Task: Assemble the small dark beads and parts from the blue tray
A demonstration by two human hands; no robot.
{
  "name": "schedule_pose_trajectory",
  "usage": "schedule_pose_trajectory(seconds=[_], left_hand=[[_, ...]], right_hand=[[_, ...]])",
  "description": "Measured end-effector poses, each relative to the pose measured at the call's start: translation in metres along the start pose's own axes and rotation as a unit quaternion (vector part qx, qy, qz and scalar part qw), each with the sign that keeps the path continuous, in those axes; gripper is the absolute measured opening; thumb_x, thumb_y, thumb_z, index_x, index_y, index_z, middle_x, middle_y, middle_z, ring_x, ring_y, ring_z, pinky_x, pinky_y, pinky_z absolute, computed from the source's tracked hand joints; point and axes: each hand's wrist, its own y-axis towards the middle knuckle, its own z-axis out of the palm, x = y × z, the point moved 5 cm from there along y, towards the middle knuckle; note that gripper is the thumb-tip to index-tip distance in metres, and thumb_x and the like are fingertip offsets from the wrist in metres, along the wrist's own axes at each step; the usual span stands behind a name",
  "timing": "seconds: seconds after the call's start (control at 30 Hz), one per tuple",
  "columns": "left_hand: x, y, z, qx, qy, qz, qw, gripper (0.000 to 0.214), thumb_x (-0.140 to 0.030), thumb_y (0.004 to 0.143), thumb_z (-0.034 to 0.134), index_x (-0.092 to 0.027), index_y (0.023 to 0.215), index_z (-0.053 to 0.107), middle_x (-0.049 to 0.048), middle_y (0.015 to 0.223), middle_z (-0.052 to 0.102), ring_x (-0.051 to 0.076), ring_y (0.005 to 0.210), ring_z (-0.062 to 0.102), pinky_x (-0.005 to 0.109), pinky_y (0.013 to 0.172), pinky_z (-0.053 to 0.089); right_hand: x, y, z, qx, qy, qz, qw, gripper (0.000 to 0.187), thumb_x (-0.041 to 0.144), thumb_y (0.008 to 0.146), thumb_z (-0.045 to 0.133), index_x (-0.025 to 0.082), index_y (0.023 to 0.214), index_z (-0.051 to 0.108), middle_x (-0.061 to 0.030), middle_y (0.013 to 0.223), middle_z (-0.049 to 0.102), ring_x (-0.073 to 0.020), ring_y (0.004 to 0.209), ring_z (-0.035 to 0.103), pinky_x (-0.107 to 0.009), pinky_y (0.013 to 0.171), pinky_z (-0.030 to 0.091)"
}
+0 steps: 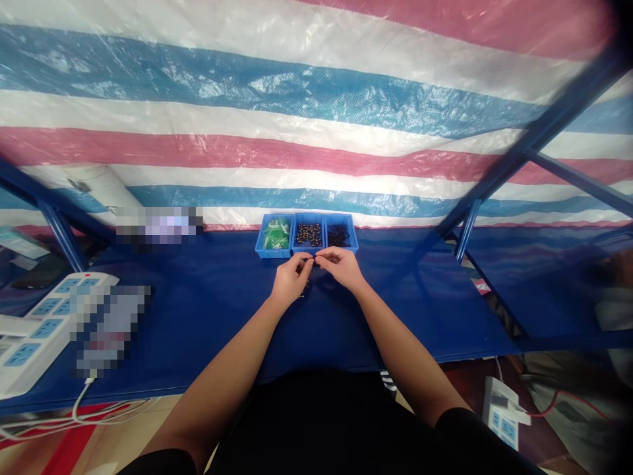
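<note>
My left hand (291, 277) and my right hand (341, 265) meet at the fingertips just in front of three small blue bins. Both hands are pinched closed around something small and dark, too tiny to name and mostly covered by the fingers. Small brass-coloured pieces (306, 286) lie on the table beside my left hand, partly hidden by it. Beyond the hands, the left bin holds green and white packets (277, 233). Brass and dark small parts (309, 233) fill the middle bin, and thin black pieces (338, 235) lie in the right one.
The blue tabletop (212, 310) has blue metal frame posts (494, 178) at its sides. A white power strip (54, 323) and a blurred-out device (111, 330) with a cable lie at left. Striped plastic sheeting (297, 86) hangs behind. Another power strip (502, 415) is low at right.
</note>
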Motion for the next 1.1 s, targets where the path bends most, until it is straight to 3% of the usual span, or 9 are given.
schedule_pose_trajectory(seconds=[0.47,0.67,0.97,1.1], left_hand=[[0.0001,-0.0006,-0.0012,-0.003,-0.012,-0.007,1.000,0.025,-0.040,0.092,0.050,-0.020,0.098,0.064,-0.0023,0.067,0.063,0.010,0.058,0.058,0.021,0.059,0.043],[-0.0005,-0.0010,-0.0006,0.008,-0.043,0.015,0.999,0.034,-0.039,0.092,0.051,-0.019,0.114,0.065,0.0000,0.070,0.067,0.011,0.057,0.059,0.022,0.060,0.048],[-0.0034,-0.0038,0.0050,0.090,0.011,0.033,0.995,0.041,-0.038,0.095,0.046,-0.026,0.133,0.054,-0.0002,0.084,0.072,0.011,0.053,0.062,0.023,0.056,0.052],[-0.0026,-0.0024,0.0045,0.061,0.039,0.066,0.995,0.039,-0.036,0.094,0.048,-0.026,0.130,0.057,0.0016,0.090,0.074,0.014,0.068,0.068,0.024,0.065,0.055]], right_hand=[[0.0010,-0.0011,0.0014,0.030,-0.052,-0.001,0.998,0.030,0.044,0.077,0.067,0.017,0.089,0.073,-0.0061,0.082,0.073,-0.0175,0.072,0.067,-0.029,0.069,0.053],[0.0005,-0.0020,0.0051,0.051,-0.067,0.000,0.996,0.034,0.046,0.083,0.059,0.017,0.094,0.073,-0.0062,0.087,0.073,-0.0170,0.073,0.066,-0.028,0.068,0.052],[0.0037,-0.0014,0.0054,0.070,-0.072,-0.014,0.995,0.033,0.046,0.084,0.056,0.017,0.085,0.071,-0.0021,0.073,0.067,-0.0142,0.065,0.060,-0.025,0.058,0.048],[0.0035,-0.0016,0.0051,0.065,-0.045,0.011,0.997,0.033,0.047,0.081,0.060,0.017,0.082,0.070,-0.0027,0.070,0.067,-0.0144,0.063,0.060,-0.025,0.057,0.049]])
